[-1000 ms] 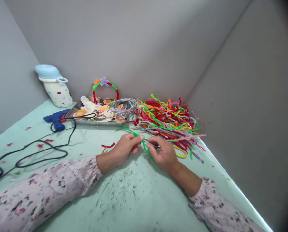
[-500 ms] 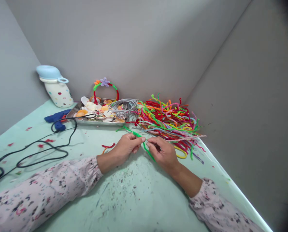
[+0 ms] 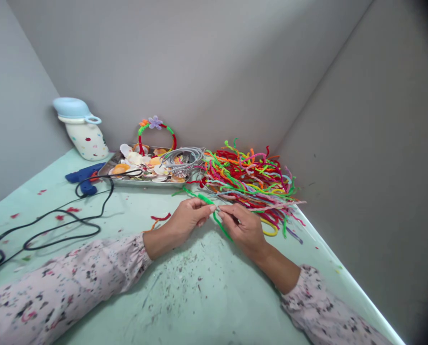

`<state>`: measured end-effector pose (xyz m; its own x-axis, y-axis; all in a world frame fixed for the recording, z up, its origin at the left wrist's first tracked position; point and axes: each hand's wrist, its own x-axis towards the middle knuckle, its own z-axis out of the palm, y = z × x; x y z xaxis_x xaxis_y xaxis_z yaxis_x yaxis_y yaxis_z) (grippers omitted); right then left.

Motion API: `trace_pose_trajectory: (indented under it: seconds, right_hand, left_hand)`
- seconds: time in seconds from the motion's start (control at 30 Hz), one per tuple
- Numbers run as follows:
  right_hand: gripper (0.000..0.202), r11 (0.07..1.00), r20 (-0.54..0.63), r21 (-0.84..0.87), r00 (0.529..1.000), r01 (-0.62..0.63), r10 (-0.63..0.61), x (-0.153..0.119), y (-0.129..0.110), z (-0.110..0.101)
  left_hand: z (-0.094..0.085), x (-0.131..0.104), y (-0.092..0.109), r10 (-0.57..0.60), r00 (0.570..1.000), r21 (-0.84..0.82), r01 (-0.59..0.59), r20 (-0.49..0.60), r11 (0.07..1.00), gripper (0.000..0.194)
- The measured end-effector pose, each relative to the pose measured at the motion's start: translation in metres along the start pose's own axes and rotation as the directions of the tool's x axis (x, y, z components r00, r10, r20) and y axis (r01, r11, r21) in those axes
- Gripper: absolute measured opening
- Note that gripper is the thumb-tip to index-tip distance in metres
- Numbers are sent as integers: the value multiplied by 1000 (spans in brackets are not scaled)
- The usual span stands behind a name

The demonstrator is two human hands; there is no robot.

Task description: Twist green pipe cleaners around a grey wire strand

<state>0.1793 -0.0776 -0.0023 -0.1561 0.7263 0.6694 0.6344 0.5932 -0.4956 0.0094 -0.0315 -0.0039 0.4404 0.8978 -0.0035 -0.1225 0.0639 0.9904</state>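
Observation:
A green pipe cleaner (image 3: 205,199) is pinched between the thumb and fingers of my left hand (image 3: 191,215). Its upper part looks thick, as if wound round something, and a loose green tail slants down under my right hand (image 3: 241,225). My right thumb and forefinger are closed almost against the left fingertips, on what looks like the end of a thin grey wire; the fingers hide most of it. Just beyond the hands lies a thinner green strand (image 3: 188,191). Short red and orange pieces (image 3: 161,218) rest beside my left wrist.
A metal tray (image 3: 145,183) holds shells, a coil of grey wire hoops (image 3: 185,160) and a flowered pipe-cleaner hoop (image 3: 175,141). Right of it spreads a pile of coloured pipe cleaners (image 3: 250,177). At left are a blue glue gun (image 3: 84,175), its looping black cord (image 3: 61,211) and a bottle (image 3: 86,136).
Both hands stay in almost the same place and keep their pinches. The green pipe cleaner and its tail have shifted only slightly.

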Motion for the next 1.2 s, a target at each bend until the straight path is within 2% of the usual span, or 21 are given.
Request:
trace_pose_trajectory:
  seconds: [0.7,1.03,1.2]
  right_hand:
    - [14,998,-11,23,999,-53,53,0,-3,-1]
    - [15,997,-20,60,999,-49,51,0,-3,-1]
    - [14,997,-26,50,998,-59,61,1,-3,-1]
  left_hand:
    - [2,-2,-1,26,1000,13,-26,2,1000,26]
    - [2,-3,1,37,998,66,-34,-49,997,25]
    - [2,-3,2,40,999,30,-40,-1,999,24]
